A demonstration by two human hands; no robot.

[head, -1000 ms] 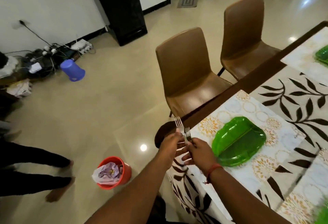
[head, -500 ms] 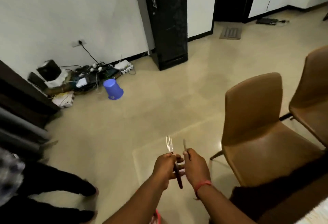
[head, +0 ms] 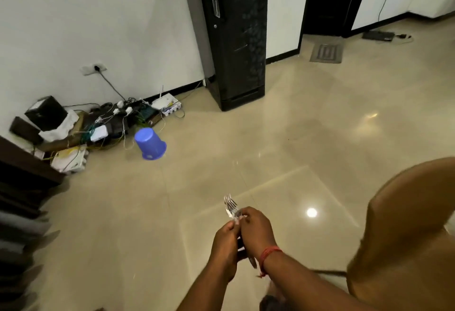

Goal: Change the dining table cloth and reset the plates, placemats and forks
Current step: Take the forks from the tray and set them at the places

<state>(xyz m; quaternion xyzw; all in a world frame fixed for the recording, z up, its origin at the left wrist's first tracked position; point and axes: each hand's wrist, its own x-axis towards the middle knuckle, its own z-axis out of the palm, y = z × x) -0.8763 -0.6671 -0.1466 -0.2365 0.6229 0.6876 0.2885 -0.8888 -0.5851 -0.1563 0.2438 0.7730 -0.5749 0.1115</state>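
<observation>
the forks are pinched together between the left hand and right hand, tines pointed up and away.

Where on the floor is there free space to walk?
Open floor lies between the black cabinet, the blue bucket and the brown chair. The cable pile along the left wall is crowded.

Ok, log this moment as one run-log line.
step: carrying forks | left hand: on forks | right hand: on forks | dining table: out of view | brown chair: at right
</observation>
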